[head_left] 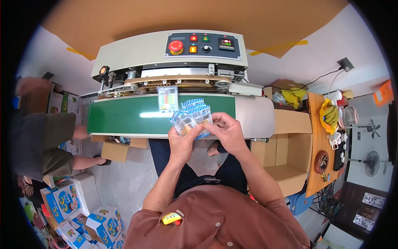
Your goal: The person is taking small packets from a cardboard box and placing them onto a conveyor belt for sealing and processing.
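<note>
Several small clear plastic packets (191, 116) with blue-and-white striped edges are fanned out in front of me, over the near edge of a green conveyor belt (120, 112). My left hand (181, 143) pinches them from the left, and my right hand (228, 132) grips their right side with thumb and fingers. Their contents are hard to make out; something yellowish shows. Another clear packet (168, 99) with coloured strips inside hangs upright by its top edge at the band of the sealing machine (137, 50), just beyond the held bunch.
An open cardboard box (293, 155) stands right of the belt's metal end plate (255, 116). Beyond it, a wooden table (314, 166) carries bananas (330, 115). Printed cartons (103, 224) are stacked at lower left. Another person (58, 141) stands at the belt's left end.
</note>
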### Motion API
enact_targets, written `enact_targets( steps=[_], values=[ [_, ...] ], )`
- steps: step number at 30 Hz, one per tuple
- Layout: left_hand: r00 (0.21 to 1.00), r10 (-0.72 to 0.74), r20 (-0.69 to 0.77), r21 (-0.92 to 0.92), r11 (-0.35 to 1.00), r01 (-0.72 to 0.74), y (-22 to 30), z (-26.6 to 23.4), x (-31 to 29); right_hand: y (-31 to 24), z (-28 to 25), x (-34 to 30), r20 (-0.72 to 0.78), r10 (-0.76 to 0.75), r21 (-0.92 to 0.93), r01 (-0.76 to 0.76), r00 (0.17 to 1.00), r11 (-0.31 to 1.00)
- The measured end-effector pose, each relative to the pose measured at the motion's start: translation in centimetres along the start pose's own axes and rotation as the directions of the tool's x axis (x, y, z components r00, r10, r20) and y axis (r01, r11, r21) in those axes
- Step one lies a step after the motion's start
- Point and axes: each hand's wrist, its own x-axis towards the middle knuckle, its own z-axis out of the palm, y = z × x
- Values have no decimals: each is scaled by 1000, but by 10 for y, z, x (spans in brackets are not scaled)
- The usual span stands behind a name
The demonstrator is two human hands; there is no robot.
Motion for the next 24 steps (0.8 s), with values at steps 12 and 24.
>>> enact_targets(
  steps=[12,24],
  values=[
    [996,-72,-52,-184,981,61,-5,13,-7,14,-19,-14,-194,125,327,-56,973,943],
    [987,-138,-79,51,989,142,5,2,6,-3,-54,6,-293,196,256,-120,936,959]
  ],
)
